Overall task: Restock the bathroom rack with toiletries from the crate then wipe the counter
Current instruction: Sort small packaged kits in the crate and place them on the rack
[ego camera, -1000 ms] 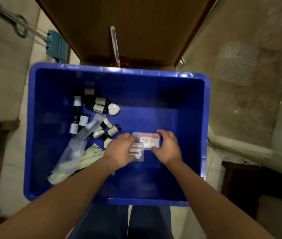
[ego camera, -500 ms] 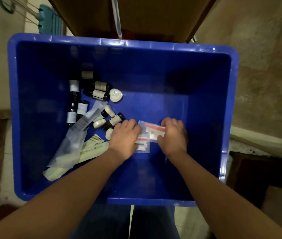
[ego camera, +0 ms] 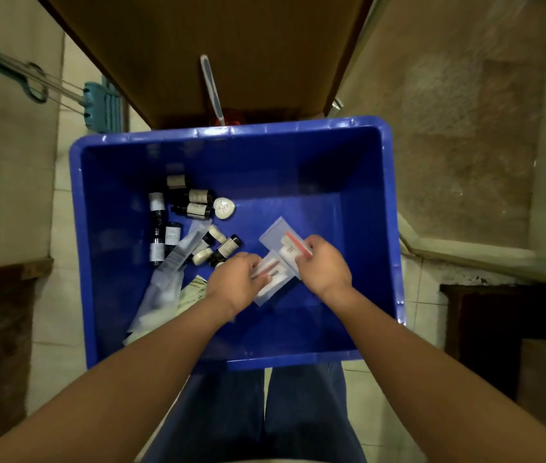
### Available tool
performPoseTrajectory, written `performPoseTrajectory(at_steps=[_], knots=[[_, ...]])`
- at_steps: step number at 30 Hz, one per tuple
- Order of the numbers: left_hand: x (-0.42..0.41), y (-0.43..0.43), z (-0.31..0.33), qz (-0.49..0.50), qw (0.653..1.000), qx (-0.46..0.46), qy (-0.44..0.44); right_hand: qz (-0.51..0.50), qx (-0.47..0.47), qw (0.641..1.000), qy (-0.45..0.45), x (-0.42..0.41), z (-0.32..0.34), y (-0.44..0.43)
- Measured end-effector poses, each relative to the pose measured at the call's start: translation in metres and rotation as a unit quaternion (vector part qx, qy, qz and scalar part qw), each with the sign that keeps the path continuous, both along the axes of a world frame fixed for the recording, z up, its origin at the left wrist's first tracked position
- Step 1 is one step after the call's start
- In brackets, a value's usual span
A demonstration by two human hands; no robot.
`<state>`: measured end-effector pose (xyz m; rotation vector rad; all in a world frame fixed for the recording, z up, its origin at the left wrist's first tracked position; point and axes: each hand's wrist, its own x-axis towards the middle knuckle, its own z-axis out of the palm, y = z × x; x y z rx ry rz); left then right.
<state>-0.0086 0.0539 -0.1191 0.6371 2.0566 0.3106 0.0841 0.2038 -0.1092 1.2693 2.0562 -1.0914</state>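
My left hand (ego camera: 236, 282) pinches one clear sachet (ego camera: 273, 277). My right hand (ego camera: 326, 267) pinches a second, red-striped sachet (ego camera: 286, 243). Both overlap inside the one blue crate (ego camera: 231, 132). To their left lie at least six dark bottles (ego camera: 194, 210) and one white rounded piece (ego camera: 224, 208).

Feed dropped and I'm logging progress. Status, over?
Left hand grips near packet. Right hand pinches red-striped packet. Both inside crate. Bottles lie off left; nothing seen blocking the lift.
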Motion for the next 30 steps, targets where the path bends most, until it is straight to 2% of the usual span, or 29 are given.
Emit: performPoseTrajectory(at_steps=[9, 12, 15, 23, 30], knots=[[-0.007, 0.011, 0.078, 0.111, 0.989, 0.089, -0.038, -0.115, 0.034, 0.985, 0.123, 0.006, 0.093, 0.005], [0.003, 0.023, 0.104, 0.175, 0.971, 0.144, -0.078, -0.195, 0.023, 0.966, 0.167, 0.019, 0.118, 0.005], [0.015, 0.038, 0.125, 0.196, 0.959, 0.178, -0.101, -0.289, 0.003, 0.936, 0.201, 0.038, 0.142, 0.002], [0.064, 0.082, 0.175, 0.102, 0.965, 0.214, -0.112, -0.443, -0.013, 0.865, 0.235, 0.124, 0.183, -0.002], [0.159, 0.102, 0.215, 0.032, 0.960, 0.230, -0.155, -0.541, -0.025, 0.794, 0.277, 0.220, 0.220, -0.026]])
